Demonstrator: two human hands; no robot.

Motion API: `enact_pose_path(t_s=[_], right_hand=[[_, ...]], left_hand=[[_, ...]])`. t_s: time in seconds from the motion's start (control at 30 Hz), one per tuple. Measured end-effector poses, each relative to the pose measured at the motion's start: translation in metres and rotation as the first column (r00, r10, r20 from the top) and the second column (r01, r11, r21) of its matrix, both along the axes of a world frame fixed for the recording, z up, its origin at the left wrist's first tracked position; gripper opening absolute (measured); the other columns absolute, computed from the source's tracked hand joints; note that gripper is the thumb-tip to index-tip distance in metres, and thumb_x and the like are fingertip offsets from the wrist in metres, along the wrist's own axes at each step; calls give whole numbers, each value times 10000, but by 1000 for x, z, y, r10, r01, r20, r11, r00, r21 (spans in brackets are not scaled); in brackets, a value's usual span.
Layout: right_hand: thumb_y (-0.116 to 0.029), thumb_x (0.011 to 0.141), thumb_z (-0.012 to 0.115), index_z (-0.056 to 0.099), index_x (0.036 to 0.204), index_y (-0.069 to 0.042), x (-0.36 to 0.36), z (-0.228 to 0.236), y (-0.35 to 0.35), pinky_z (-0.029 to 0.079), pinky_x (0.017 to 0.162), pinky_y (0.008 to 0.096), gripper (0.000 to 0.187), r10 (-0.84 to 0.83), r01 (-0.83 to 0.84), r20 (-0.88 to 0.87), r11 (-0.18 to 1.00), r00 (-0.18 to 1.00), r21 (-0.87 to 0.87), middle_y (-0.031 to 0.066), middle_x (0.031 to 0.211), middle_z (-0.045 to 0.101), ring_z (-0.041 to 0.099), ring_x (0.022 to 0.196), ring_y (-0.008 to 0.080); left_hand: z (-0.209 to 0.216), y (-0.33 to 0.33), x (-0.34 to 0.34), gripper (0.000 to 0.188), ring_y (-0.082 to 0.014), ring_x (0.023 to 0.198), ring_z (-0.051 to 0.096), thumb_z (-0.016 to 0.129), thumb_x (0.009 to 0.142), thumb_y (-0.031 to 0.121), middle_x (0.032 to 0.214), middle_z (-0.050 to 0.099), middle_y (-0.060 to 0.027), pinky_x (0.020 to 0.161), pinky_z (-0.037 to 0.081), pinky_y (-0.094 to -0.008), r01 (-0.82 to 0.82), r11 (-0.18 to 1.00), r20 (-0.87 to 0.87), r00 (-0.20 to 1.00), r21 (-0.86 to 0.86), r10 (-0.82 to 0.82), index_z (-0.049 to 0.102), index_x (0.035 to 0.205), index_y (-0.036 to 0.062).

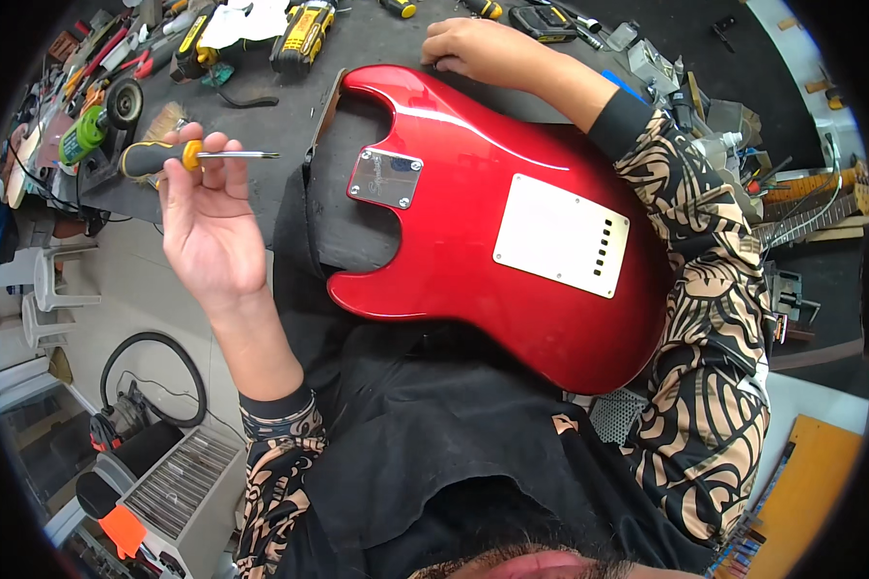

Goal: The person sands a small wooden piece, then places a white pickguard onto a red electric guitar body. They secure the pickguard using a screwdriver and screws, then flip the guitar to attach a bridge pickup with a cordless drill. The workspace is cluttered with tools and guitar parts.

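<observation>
My left hand (212,222) is closed round the grey and yellow handle of a screwdriver (237,154), whose metal shaft points right toward the guitar. A glossy red electric guitar body (454,232) lies back side up across my lap and the bench edge. A shiny metal neck plate (386,178) sits between its two horns, with screws at its corners. Farther right is a white back cover (560,236) with a row of dark slots. My right arm reaches round the body's far side. Past its upper edge, my right hand (468,48) is curled; its fingertips are hidden.
On the dark workbench (251,111), cordless drills (304,37) and a brush (167,121) stand at the far left among piled hand tools. A guitar neck (811,222) and small parts are at the right. A hose (154,338) lies on the floor at left.
</observation>
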State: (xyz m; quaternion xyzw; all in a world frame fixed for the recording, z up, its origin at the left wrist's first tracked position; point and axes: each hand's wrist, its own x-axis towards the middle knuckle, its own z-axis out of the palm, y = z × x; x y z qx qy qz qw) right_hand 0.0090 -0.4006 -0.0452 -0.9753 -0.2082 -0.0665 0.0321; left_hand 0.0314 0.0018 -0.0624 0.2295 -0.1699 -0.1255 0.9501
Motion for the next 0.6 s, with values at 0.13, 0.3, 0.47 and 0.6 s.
enact_pose_path(t_s=[0.13, 0.3, 0.47, 0.6], right_hand=[[-122, 973, 699, 699, 1052, -44, -7, 1, 4, 569, 915, 450, 111, 61, -58, 32, 994, 998, -88, 113, 1054, 687, 694, 1043, 328], [-117, 993, 662, 676, 1015, -15, -22, -5, -4, 578, 836, 388, 105, 105, -45, 154, 934, 982, -354, 121, 961, 699, 704, 897, 268], [-142, 922, 580, 644, 910, 17, -69, 52, 13, 563, 759, 443, 171, -221, 209, 47, 960, 974, 189, 231, 855, 689, 681, 801, 391], [-50, 921, 590, 722, 1052, -11, -153, 96, 28, 566, 820, 412, 190, -375, 379, -124, 752, 919, 540, 144, 923, 721, 712, 888, 315]], left_hand=[[-12, 9, 3, 298, -312, 1229, 705, 517, 1163, 184, 1413, 648, -194, 1063, 641, -458, -30, 1000, -70, 997, -6, 29, 580, 1387, -2], [-16, -27, -7, 273, -320, 1201, 722, 570, 1142, 182, 1388, 671, -201, 1018, 656, -439, -37, 997, -42, 998, 62, 39, 578, 1374, 37], [6, -78, -26, 222, -343, 1137, 750, 607, 1124, 156, 1327, 698, -222, 947, 678, -441, -79, 983, 72, 995, 165, 68, 575, 1312, 42], [32, -115, -55, 282, -366, 1158, 744, 575, 1140, 170, 1351, 689, -228, 957, 668, -448, -73, 969, 304, 953, 236, -2, 541, 1394, 52]])
